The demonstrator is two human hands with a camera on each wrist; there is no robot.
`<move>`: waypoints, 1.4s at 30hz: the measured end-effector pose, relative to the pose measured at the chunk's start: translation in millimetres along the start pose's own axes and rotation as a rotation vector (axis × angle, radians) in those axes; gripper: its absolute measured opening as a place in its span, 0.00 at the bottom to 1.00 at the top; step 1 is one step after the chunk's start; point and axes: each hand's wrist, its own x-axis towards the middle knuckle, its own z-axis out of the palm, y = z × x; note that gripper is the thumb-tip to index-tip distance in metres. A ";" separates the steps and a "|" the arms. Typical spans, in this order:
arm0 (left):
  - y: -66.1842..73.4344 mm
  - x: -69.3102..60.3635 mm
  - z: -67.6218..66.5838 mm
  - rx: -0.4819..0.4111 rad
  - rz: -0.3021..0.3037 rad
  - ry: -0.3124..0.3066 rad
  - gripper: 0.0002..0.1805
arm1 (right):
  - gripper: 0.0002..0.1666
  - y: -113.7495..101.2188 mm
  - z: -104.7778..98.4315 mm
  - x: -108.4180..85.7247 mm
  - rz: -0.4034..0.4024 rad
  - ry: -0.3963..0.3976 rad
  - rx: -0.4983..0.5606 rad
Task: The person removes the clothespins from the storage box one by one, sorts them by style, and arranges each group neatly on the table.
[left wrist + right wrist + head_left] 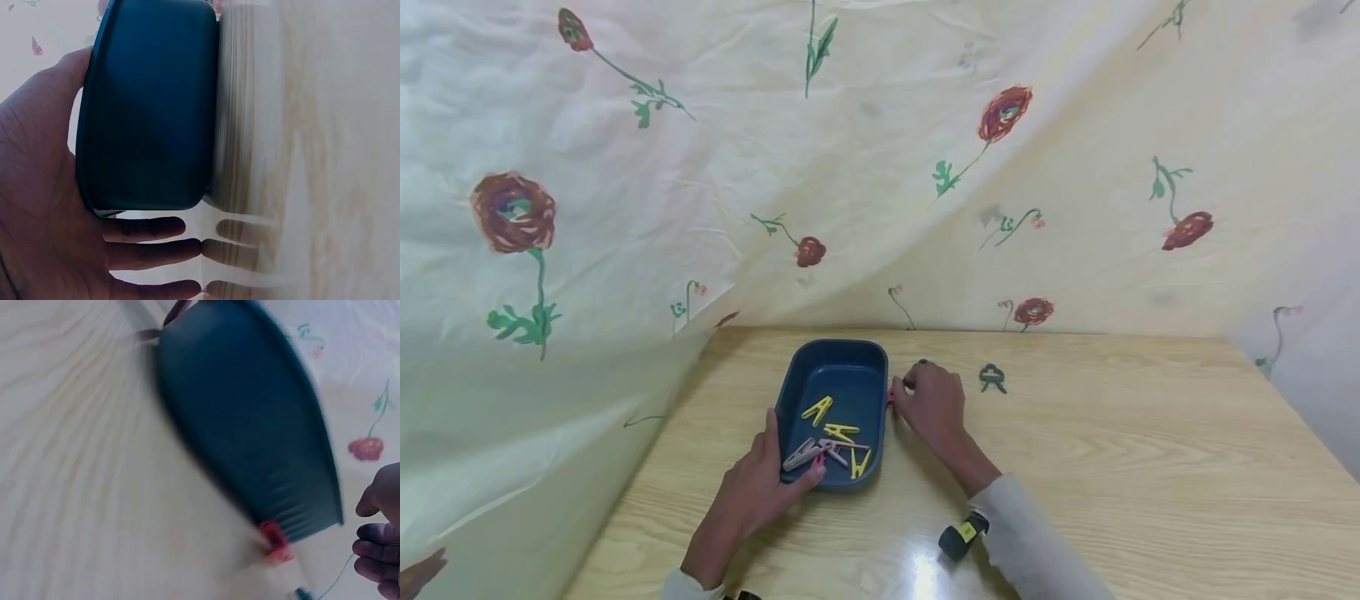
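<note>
My left hand (756,479) rests at the near left corner of a dark blue tray (846,354), its thumb over the near rim. In the left wrist view its other fingers (153,255) are straight and point down beside the tray. Yellow clothespins (817,409), pale pink clothespins (802,454) and a bright pink clip (818,460) lie inside. My right hand (934,404) is just right of the tray, fingers loosely bent, nothing visibly held. Close to it, against the tray's outer wall, is a red-pink clip (276,542), blurred in the right wrist view.
A dark green clip (992,377) lies on the wooden table (1112,450) to the right. Another dark piece (922,362) shows partly behind the right hand. A flowered cloth (880,167) hangs behind and left of the table.
</note>
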 end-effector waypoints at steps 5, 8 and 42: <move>-3.2 -1.1 -0.6 -0.005 -0.004 -0.002 0.65 | 0.11 -23.2 -2.5 3.8 -0.016 -0.011 0.042; -5.0 -0.7 0.2 -0.008 -0.007 -0.011 0.65 | 0.10 -37.2 -1.2 5.0 -0.084 -0.041 0.038; -7.9 0.1 0.4 0.006 0.016 -0.005 0.65 | 0.10 -66.8 36.3 9.7 -0.396 -0.692 -0.461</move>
